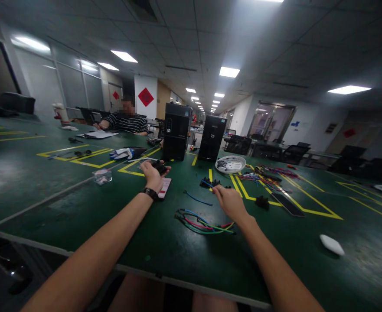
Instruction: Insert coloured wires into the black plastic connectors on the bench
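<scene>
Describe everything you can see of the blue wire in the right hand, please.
The blue wire is thin, with a plastic-looking coating. The right hand has it in its grip, the exposed length reaching forward and leftward, nearly straight. It crosses in front of some black parts; I cannot tell whether it touches them. Its tips are unclear.

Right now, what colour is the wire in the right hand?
The wire in the right hand is blue; the head view shows it.
</scene>
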Motion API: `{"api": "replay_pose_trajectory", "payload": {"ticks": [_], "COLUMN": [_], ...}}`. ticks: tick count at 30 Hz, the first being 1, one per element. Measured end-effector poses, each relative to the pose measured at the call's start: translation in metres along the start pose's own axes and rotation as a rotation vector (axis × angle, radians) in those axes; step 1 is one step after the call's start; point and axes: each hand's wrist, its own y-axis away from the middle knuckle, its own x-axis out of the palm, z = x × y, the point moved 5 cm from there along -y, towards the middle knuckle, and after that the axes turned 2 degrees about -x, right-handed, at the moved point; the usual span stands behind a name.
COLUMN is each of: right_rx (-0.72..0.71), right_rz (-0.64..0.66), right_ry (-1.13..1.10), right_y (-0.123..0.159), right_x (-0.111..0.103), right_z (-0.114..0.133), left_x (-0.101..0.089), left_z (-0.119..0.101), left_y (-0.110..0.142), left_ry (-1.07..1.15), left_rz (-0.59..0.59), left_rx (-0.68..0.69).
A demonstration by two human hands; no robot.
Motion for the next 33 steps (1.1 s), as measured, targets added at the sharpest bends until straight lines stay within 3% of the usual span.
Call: {"api": "replay_pose_trajectory", "payload": {"ticks": [3, 5, 9, 11, 14, 17, 21, 23, 28, 31, 33], "right_rx": [-0.033, -0.073, -0.069, -0.145, -0.242, -0.113, 0.268, 0.429, 0.518, 0.513, 0.540], "right_rz": [0.122, 0.103, -0.139, -0.155, -0.097, -0.135, -0.112, -0.036, 0.166, 0.154, 0.080], "right_ry": [-0.100, -0.180, -0.324, -0.418, -0.472, -0.408, -0.181, -0.076, 0.008, 0.052, 0.139], "right_y": [-0.006, -0.009, -0.009, -0.007, -0.005, -0.002, 0.015, 0.027, 0.036, 0.033, 0.033], "right_x": [0.026, 0.031, 0.015, 0.010, 0.010, 0.012, 0.020, 0.028, 0.054, 0.057, 0.050], "right_z": [0.016, 0.025, 0.025, 0.023, 0.010, -0.034, -0.111, -0.139, -0.157, -0.158, -0.161], "left_x": [0.013, 0.029, 0.053, 0.059, 0.061, 0.054, 0.046, 0.043, 0.042, 0.042, 0.042], "left_z": [0.001, 0.013, 0.053, 0.073, 0.090, 0.086, 0.064, 0.062, 0.075, 0.078, 0.076], "left_y": [0.020, 0.044, 0.085, 0.099, 0.104, 0.095, 0.088, 0.090, 0.101, 0.103, 0.101], "left_ry": [-0.116, -0.189, -0.302, -0.324, -0.359, -0.589, -1.102, -1.268, -1.465, -1.477, -1.447], "left_rz": [0.145, 0.257, 0.411, 0.465, 0.515, 0.624, 0.844, 0.920, 1.051, 1.082, 1.069], "left_rx": [0.033, -0.002, -0.267, -0.368, -0.384, -0.217, 0.347, 0.527, 0.656, 0.656, 0.643]}}
